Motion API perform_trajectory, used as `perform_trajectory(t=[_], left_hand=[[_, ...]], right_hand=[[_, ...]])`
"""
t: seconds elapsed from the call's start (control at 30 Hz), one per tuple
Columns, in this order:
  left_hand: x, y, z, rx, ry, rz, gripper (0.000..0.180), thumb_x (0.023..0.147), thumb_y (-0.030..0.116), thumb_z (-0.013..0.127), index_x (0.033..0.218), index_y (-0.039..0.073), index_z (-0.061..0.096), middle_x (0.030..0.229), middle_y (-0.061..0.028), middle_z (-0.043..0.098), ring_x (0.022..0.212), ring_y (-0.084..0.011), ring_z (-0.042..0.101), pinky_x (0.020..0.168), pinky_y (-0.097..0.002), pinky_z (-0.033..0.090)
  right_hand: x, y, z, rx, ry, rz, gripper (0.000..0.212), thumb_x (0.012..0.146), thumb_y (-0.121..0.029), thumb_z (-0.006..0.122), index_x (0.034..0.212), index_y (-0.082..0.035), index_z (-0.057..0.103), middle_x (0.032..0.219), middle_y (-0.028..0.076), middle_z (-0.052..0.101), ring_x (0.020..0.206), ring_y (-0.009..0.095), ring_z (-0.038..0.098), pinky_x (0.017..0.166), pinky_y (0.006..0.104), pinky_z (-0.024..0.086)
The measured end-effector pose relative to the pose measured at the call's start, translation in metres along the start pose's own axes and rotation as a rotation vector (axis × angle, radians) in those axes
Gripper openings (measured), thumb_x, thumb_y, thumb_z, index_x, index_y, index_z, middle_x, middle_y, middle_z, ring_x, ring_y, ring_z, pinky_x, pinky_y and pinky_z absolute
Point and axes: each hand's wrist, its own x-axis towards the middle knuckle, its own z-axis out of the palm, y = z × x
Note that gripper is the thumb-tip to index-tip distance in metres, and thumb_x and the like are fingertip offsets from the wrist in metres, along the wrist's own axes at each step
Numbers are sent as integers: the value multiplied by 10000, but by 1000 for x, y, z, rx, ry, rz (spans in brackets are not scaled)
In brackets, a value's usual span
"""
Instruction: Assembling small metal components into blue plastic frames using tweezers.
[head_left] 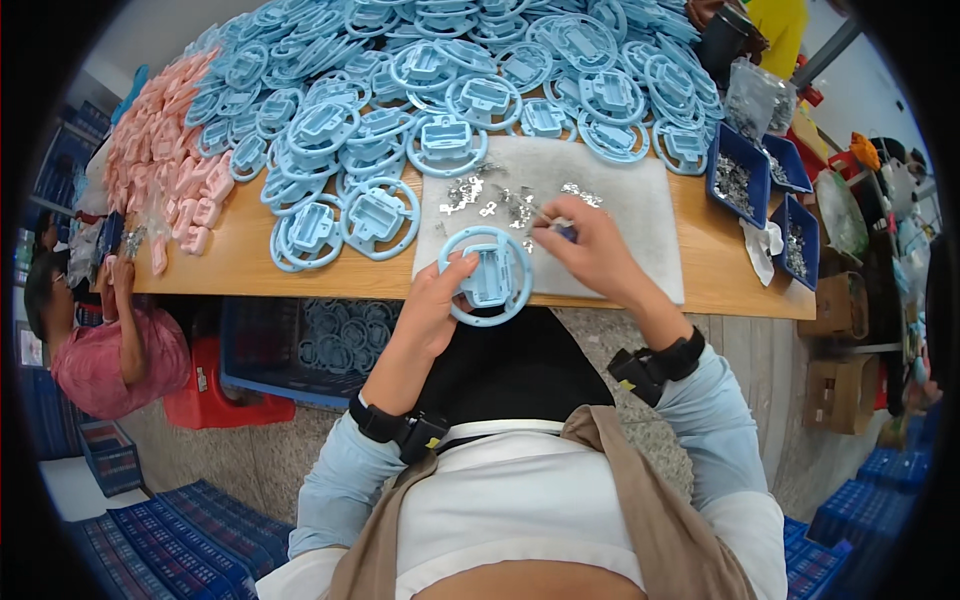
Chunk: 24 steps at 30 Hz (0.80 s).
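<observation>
A light blue plastic toy steering wheel (513,262), with a box-shaped compartment in its middle, is gripped at its left side by my left hand (436,300), thumb on top. It is held at the front edge of a grey-white mat (620,270). My right hand (590,248) is closed round a thin metal tool with a dark blue part; its exact kind is hard to make out. The tool's tip is over small silvery metal pieces (462,192) scattered on the mat, up and to the right of the held wheel.
Many similar blue wheels (375,215) are heaped at the back, with pink plastic parts (185,190) at the left. Blue bins (735,175) of small metal parts stand at the right. Another person (115,335) sits at the far left. A blue crate (260,345) is below the table.
</observation>
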Motion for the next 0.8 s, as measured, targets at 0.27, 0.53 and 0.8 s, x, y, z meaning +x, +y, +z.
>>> perform_trajectory(t=[0.27, 0.53, 0.8], left_hand=[[4, 2, 0, -84, 5, -52, 340, 913, 329, 500, 1088, 40, 536, 963, -41, 606, 865, -114, 604, 718, -262, 520], [4, 0, 0, -89, 5, -38, 341, 916, 328, 494, 1094, 39, 530, 961, -29, 594, 841, -99, 594, 697, -251, 511], [4, -4, 0, -53, 11, 6, 311, 918, 312, 493, 1096, 60, 535, 950, -9, 585, 831, -86, 577, 673, -246, 495]], right_hand=[[18, -6, 48, -10, 0, -150, 106, 788, -93, 609, 836, -11, 560, 783, 79, 539, 651, 170, 511, 568, 282, 407], [16, -10, 52, -127, 18, -251, 105, 777, -72, 603, 852, -21, 551, 835, 110, 536, 701, 265, 559, 594, 338, 440], [8, -10, 58, -374, 81, -390, 127, 762, -58, 613, 868, -28, 549, 868, 97, 544, 697, 323, 580, 575, 380, 470]])
